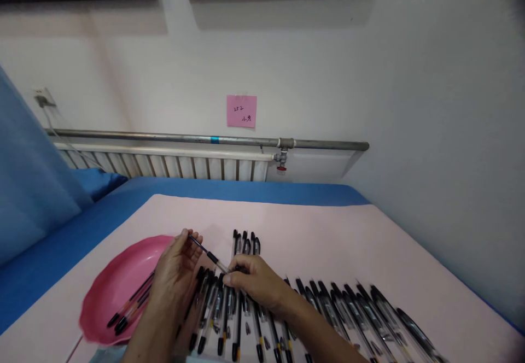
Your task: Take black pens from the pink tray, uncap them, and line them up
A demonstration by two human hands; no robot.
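Note:
Between my two hands a pen [212, 257] is held at a slant, with a black grip section and a clear barrel. My right hand [258, 284] pinches it by the clear barrel. My left hand [178, 262] has thumb and fingertips closed on the thin dark end, which looks like a refill or tip. Under and around my right hand lie rows of clear pens with black caps [223, 308]. A small upright group of pens [246, 243] lies just beyond my fingers. My left forearm passes over the edge of a pink scalloped bowl [96, 292].
Several thin pens or refills [131, 308] rest in the bowl. More black-capped pens [353, 314] lie in a row at the right, with small metallic pieces [248, 328] among them. A pink sheet [328, 237] covers the blue surface [246, 191]. A radiator [192, 166] stands behind.

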